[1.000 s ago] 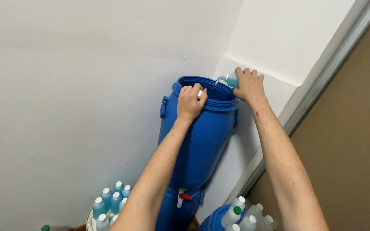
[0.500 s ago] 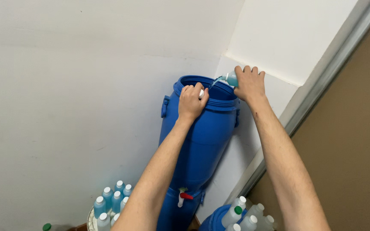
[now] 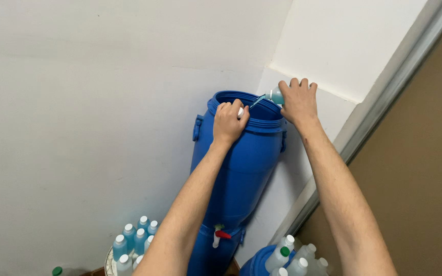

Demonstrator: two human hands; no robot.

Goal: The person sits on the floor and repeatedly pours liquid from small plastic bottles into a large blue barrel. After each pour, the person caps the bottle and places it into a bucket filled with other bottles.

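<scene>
A tall blue plastic barrel (image 3: 241, 168) stands open-topped against a white wall, with a small red-handled tap (image 3: 220, 235) low on its side. My right hand (image 3: 297, 102) grips a small bottle of blue-green liquid (image 3: 276, 96), tipped over the barrel's rim, and a thin stream runs from its mouth into the opening. My left hand (image 3: 228, 122) rests on the near rim, closed around a small white cap (image 3: 240, 111).
A cluster of white-capped bottles of blue liquid (image 3: 131, 243) stands at the lower left. Several clear bottles (image 3: 295, 255) sit in a blue container at the lower right. A grey door frame (image 3: 379, 117) and brown door run along the right.
The view has shifted slightly. Both hands stay at the barrel's rim, the right one still tipping the bottle.
</scene>
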